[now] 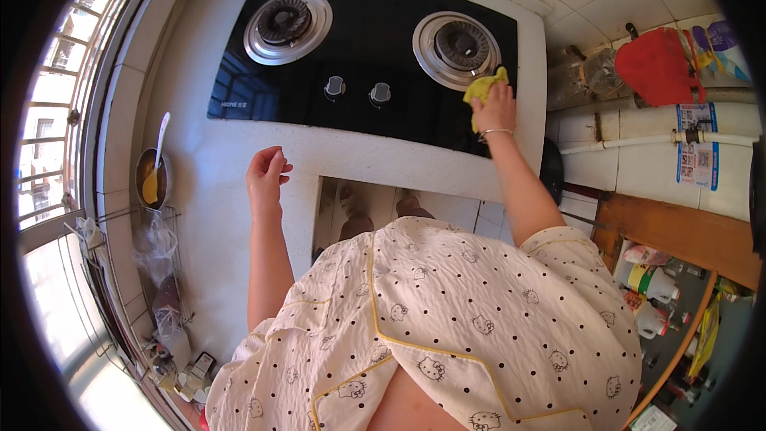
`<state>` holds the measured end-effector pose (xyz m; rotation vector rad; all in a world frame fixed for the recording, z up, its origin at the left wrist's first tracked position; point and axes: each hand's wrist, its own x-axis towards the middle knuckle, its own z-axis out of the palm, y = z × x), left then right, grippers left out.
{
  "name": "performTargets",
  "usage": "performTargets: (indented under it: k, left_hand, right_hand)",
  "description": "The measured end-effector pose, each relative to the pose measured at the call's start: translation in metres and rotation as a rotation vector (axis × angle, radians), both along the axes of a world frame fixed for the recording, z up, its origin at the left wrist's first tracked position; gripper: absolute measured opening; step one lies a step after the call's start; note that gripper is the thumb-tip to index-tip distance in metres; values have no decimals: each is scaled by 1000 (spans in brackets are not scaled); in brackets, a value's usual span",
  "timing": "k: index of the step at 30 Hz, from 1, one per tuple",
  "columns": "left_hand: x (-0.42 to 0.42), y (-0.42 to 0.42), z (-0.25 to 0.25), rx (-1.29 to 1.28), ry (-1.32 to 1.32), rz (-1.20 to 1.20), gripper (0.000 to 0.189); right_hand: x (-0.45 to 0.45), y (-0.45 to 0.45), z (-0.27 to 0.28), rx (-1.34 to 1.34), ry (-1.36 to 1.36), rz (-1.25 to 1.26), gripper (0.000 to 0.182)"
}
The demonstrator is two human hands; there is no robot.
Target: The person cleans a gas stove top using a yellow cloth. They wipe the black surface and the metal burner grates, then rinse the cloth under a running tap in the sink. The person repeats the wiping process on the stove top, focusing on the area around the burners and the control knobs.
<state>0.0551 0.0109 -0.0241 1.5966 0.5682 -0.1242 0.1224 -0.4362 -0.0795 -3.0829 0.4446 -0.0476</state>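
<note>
A black glass two-burner gas hob is set into a pale countertop. My right hand presses a yellow cloth against the hob, at the lower right edge of the right burner. A bracelet circles that wrist. The left burner has a similar metal ring, and two control knobs sit between the burners. My left hand is raised over the counter in front of the hob, its fingers loosely curled and holding nothing.
A small pan with a white-handled yellow spoon stands at the left, near a wire rack with plastic bags. At the right are a red cloth, a white pipe along the tiled wall, a wooden board and several bottles.
</note>
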Motion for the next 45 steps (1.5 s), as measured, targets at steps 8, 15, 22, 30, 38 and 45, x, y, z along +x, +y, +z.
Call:
performTargets:
  k: [8,15,22,30,38,45]
  left_hand:
    - [16,-57,20,51,-15,-38,25]
    - [3,-66,23,126,-41,23,23]
    - [-27,-49,27,129,-8,134,23]
    - [-34,-22,24,99,-33,153,26]
    - [-28,3,16,86,-28,141,25]
    - [-13,-5,-8,54,-67,92,19]
  right_hand:
    - [-56,102,8,244,-108,583,59]
    - [2,81,13,109,-57,630,67]
    - [-36,131,10,186,-77,771,66]
    - [-17,223,11,185,-66,989,59]
    - [-12,242,-1,276,-190,1095,46]
    - [-42,104,13,225,-152,887,40]
